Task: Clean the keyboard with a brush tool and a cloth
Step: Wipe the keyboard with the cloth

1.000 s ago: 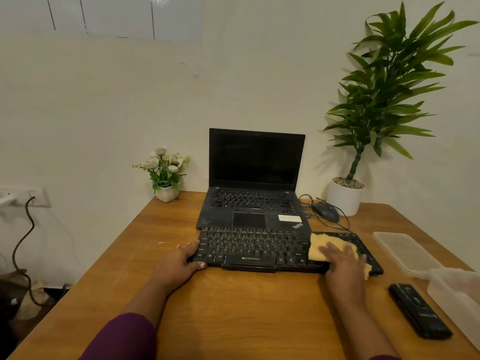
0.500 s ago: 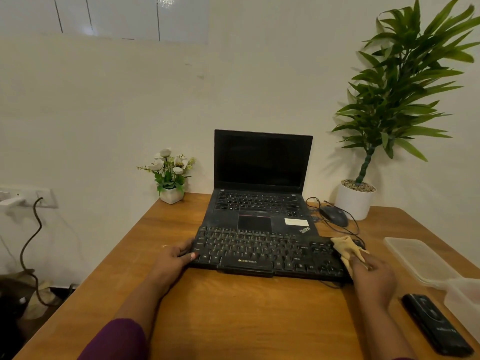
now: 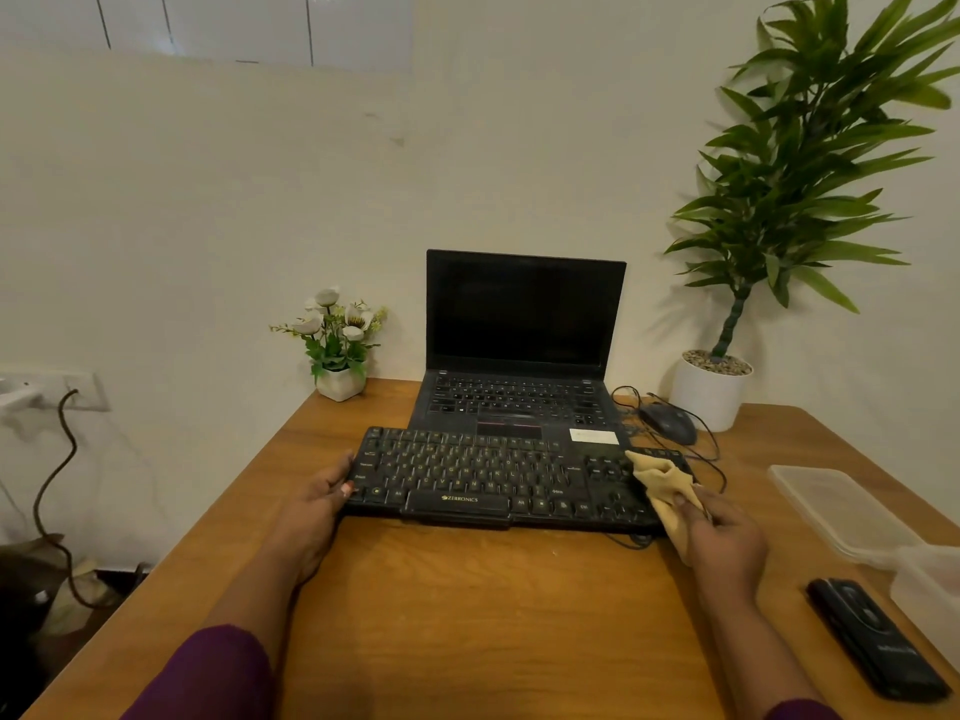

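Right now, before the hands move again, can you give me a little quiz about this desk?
1. True or false: the right hand holds a brush.
2. Which part of the keyboard does the left hand hold? A its left end, B its right end, C its middle.
3. Fill in: the flower pot stands to the ___ of the laptop.
Key: 1 false, it grips the cloth; 2 A; 3 left.
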